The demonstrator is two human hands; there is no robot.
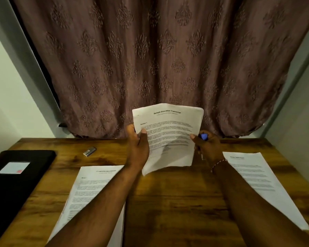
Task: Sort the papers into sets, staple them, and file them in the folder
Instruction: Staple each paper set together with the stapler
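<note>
I hold a set of papers headed "Sample Education Transcript" upright above the wooden table. My left hand grips its left edge, thumb on the front. My right hand pinches its right edge with the thumb and also holds a blue stapler, mostly hidden in the fingers. A second paper set lies on the table under my left forearm. A third set lies at the right. The black folder with a white label lies at the left.
A small box of staples lies on the table behind the left paper set. A brown patterned curtain hangs behind the table's far edge. Walls close in on both sides.
</note>
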